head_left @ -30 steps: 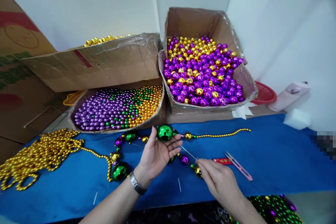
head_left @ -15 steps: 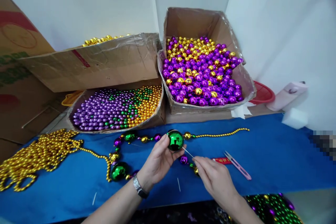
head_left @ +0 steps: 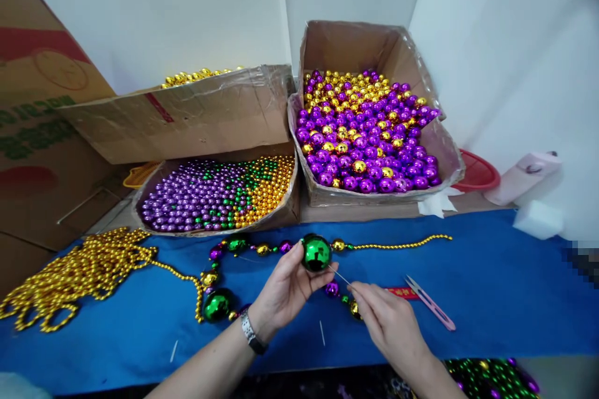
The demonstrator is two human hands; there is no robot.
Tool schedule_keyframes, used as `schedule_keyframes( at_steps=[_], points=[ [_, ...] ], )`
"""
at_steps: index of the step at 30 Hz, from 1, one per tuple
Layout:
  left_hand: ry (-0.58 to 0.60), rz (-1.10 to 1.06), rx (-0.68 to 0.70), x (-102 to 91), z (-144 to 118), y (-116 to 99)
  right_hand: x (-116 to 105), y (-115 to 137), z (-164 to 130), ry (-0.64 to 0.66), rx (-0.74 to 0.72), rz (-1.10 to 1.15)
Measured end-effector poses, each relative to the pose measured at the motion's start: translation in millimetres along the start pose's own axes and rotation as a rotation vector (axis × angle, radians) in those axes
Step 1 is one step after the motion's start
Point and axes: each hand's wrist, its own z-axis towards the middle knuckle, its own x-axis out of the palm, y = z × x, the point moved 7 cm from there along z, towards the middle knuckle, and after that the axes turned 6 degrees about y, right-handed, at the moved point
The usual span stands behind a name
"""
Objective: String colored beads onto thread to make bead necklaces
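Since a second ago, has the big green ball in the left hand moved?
Yes. The big green ball shifted right along the strand, toward the gold bead.

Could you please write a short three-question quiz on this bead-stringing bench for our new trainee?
1. True or false: the left hand holds the large shiny green ball bead.
2. What does the right hand pinch?
3. Which holds the bigger beads: A, the low cardboard tray of purple, green and gold beads, or B, the tall cardboard box of purple and gold beads?

Key: 1 true. 2 the thin metal needle running to the green ball. 3 B.
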Motion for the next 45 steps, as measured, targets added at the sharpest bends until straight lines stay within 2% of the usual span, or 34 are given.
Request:
schedule_keyframes(
  at_steps=[5, 13, 17, 20, 23, 26, 29, 31, 33, 34, 36, 37, 38, 40, 42, 45],
  points=[
    [0.053, 0.118, 0.094, 7.7, -2.8, -9.3, 1.2, 0.3, 1.4, 0.035, 0.013, 0.019],
    [0.051, 0.154, 0.057, 7.7, -3.1, -3.4, 4.5, 1.1, 2.6, 0.046, 0.018, 0.033],
    [0.084, 0.165, 0.016, 12.7, -2.4, 3.8, 0.9, 5.1, 7.8, 0.045, 0.074, 0.152],
    [0.041, 0.106, 0.032, 8.4, 0.3, 0.8, 1.0, 2.8, 8.7, 0.105, 0.171, 0.292],
    [0.019, 0.085, 0.059, 4.0, 2.4, -3.8, 2.8, 4.1, 10.0, 0.148, 0.153, 0.355],
    [0.039, 0.201, 0.067, 6.5, -0.1, -5.5, 1.4, 7.4, 15.3, 0.1, 0.089, 0.343],
    [0.106, 0.441, 0.054, 16.8, -6.7, -12.8, 1.2, 10.1, 21.2, 0.085, 0.061, 0.377],
    [0.15, 0.606, 0.101, 23.2, -8.4, -33.5, -1.1, 8.3, 22.7, 0.069, 0.077, 0.397],
    [0.098, 0.815, 0.229, 20.6, -3.5, -73.4, -5.4, 2.7, 21.7, 0.036, 0.113, 0.391],
    [0.023, 0.966, 0.297, 14.9, 1.9, -98.2, -7.2, -0.4, 20.6, 0.022, 0.127, 0.384],
    [-0.241, 1.392, 0.396, -4.6, 16.9, -150.4, -8.9, -5.2, 18.6, 0.013, 0.14, 0.372],
    [-0.359, 1.644, 0.338, -17.4, 28.6, -169.8, -8.9, -6.4, 18.1, 0.013, 0.137, 0.369],
    [-0.404, 1.718, 0.274, -32.0, 41.5, -184.9, -8.6, -6.6, 17.8, 0.013, 0.129, 0.368],
    [-0.452, 1.789, 0.163, -60.6, 65.3, -204.6, -7.3, -5.2, 18.2, 0.013, 0.115, 0.37],
    [-0.473, 1.808, 0.068, -84.2, 82.8, -211.6, -5.7, -2.4, 19.4, 0.016, 0.105, 0.372],
    [-0.478, 1.789, 0.0, -101.8, 95.0, -211.6, -5.0, 0.8, 20.9, 0.011, 0.089, 0.366]
  ],
)
